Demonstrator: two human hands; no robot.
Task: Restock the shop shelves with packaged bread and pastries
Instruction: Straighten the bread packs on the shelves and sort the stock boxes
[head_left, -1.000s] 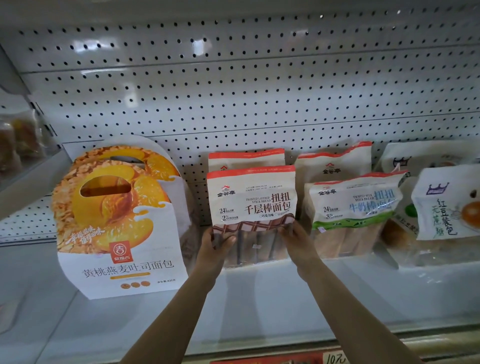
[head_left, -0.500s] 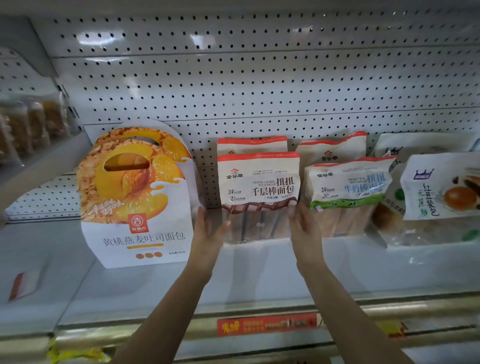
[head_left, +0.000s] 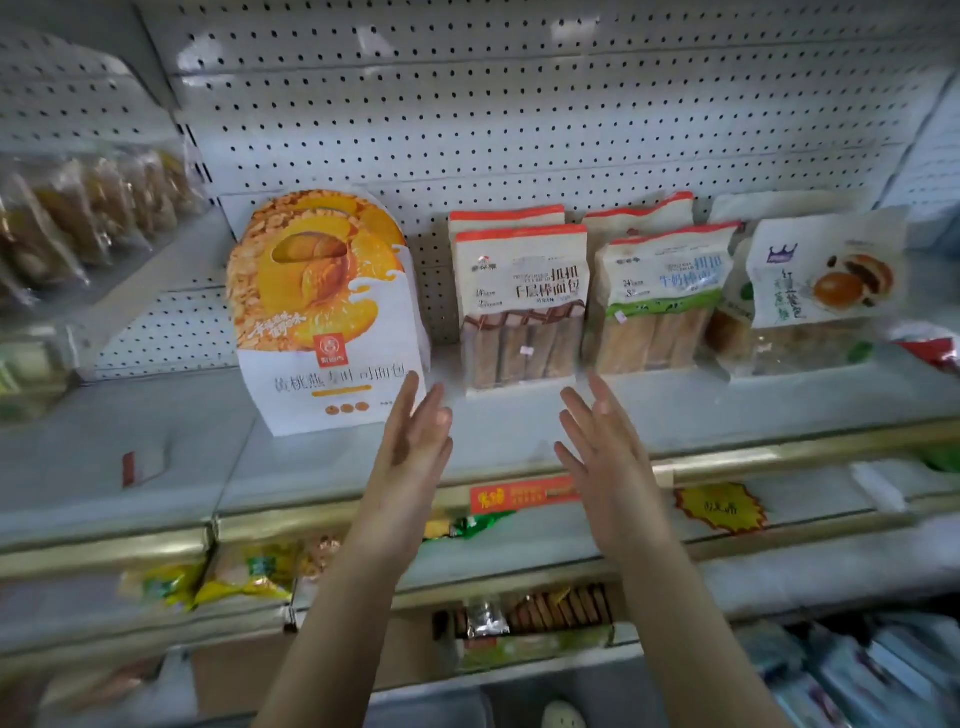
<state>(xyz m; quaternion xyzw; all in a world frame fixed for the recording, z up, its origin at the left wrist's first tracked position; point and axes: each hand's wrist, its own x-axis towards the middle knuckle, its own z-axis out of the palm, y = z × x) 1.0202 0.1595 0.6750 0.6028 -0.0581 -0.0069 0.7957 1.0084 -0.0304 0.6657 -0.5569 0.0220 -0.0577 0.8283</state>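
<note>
The peach toast box (head_left: 322, 312) stands just left of the red-topped stick-bread bag (head_left: 522, 306), which is upright on the shelf (head_left: 779, 400). The left hand (head_left: 415, 441) hovers in front of that bag's lower left, the right hand (head_left: 602, 447) at its lower right, both apart from it, fingers straight, holding nothing.

My left hand (head_left: 415, 436) and right hand (head_left: 602, 441) are smeared at the fingertips. Behind the front red-topped clear bag of brown bread sticks (head_left: 522, 312), a second bag of the same kind (head_left: 506, 215) shows only its top strip. The clear bags of golden pastries (head_left: 67, 218) at far left are blurred and cut by the edge. The small print on the bags is unreadable.
</note>
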